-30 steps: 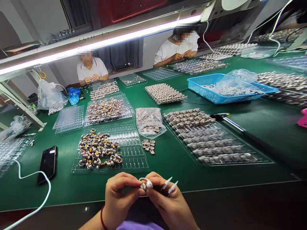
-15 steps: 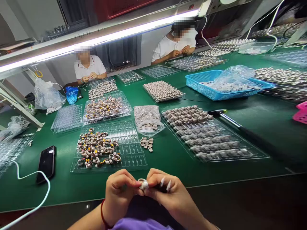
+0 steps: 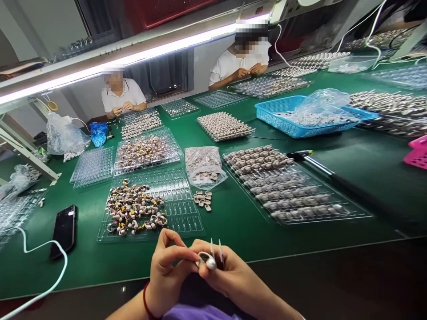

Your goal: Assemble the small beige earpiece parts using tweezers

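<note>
My left hand (image 3: 168,271) and my right hand (image 3: 230,278) meet at the near table edge, both pinched on one small whitish earpiece part (image 3: 207,261). Long pale nails stick up from my right hand. Just beyond my hands lies a clear tray (image 3: 187,222) with a heap of loose parts (image 3: 133,209) on its left half. A few loose beige shells (image 3: 203,199) lie on the green table (image 3: 233,222) beside it.
A clear tray with rows of parts (image 3: 293,191) lies to the right, a bag of parts (image 3: 204,165) in the middle, a blue basket (image 3: 290,120) farther back. A black phone (image 3: 63,230) and white cable (image 3: 40,266) lie left. Two people sit across the table.
My hands have stayed together on the small part, turning it; my right fingers curled in and then lifted so the nails point up. The view shifted slightly.
</note>
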### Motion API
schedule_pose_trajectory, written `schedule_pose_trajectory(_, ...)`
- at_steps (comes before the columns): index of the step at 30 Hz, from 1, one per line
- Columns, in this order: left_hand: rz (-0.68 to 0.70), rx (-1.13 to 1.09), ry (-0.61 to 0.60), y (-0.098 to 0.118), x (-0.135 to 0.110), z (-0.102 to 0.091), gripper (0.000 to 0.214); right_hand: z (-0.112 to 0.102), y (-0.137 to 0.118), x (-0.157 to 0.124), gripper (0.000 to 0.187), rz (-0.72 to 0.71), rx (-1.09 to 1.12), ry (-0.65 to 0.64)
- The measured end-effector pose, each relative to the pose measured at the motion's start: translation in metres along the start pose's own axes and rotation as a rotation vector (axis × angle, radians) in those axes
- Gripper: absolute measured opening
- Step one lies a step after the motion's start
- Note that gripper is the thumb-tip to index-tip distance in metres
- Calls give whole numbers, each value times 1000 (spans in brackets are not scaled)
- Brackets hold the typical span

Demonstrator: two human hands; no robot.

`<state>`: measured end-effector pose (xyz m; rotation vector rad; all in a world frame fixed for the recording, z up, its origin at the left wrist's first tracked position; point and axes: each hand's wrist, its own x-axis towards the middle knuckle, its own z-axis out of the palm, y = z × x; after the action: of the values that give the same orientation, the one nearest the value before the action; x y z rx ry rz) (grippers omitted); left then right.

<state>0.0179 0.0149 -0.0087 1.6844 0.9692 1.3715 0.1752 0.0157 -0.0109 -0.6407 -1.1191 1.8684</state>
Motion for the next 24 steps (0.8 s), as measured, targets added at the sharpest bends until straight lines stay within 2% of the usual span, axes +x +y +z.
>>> schedule_pose_trajectory(2, 50, 38, -17, 1, -2, -1, 9, 1, -1, -1, 43, -44, 7, -2)
schedule_pose_trajectory(3, 71, 35, -41, 1, -2, -2, 16, 2, -1, -1, 45, -68, 11, 8)
schedule_pose_trajectory(6, 128, -9, -180, 3, -1, -2, 59, 6, 1, -4, 47, -118, 15, 33)
schedule_pose_trajectory(8, 162, -8, -281, 7, 1, 0, 73, 10, 4, -7, 46, -128, 45, 40)
schedule_pose_trajectory(10, 189, 6, -323, 10, 3, 3, 67, 13, 10, -9, 47, -139, 100, 51)
schedule_pose_trajectory(13, 222, -7, -299, 15, 2, 8, 55, 20, 21, -12, 48, -193, 147, 111)
schedule_pose_trajectory(16, 232, -35, -297, 16, 1, 9, 50, 24, 26, -13, 48, -262, 103, 167)
schedule_pose_trajectory(22, 240, 13, -387, 12, 2, 0, 63, 18, 7, -14, 45, -431, -293, 257)
schedule_pose_trajectory(24, 225, 61, -300, 11, 0, -1, 72, 13, 1, -15, 33, -506, -425, 249)
